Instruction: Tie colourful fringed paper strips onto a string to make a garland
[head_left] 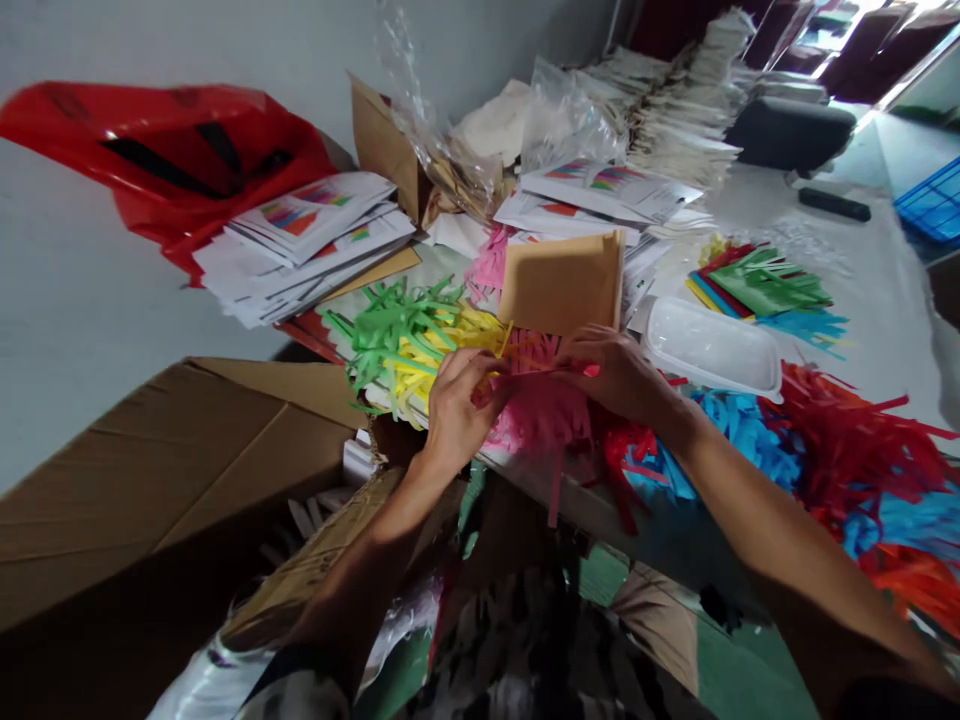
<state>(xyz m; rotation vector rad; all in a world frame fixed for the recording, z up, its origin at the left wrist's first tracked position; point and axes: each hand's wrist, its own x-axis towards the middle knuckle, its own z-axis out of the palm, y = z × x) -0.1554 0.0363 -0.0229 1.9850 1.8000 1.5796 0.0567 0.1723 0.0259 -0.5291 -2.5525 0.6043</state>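
Note:
My left hand point(459, 405) is closed, its fingers pinching orange paper strips point(525, 352) at the table's near edge. My right hand point(611, 370) is closed too, gripping the lower edge of a tan paper envelope point(562, 282) that stands upright above the strips. The two hands almost meet over a pink heap of shredded paper point(541, 418). Green strips point(394, 330) and yellow strips point(435, 365) lie just left of my left hand.
A large open cardboard box point(172, 470) stands at lower left. Stacks of printed white sheets point(307, 240) and a red plastic bag point(165, 150) lie behind. A clear plastic lid point(709, 345), red and blue shreds point(840, 450), a blue basket point(934, 205).

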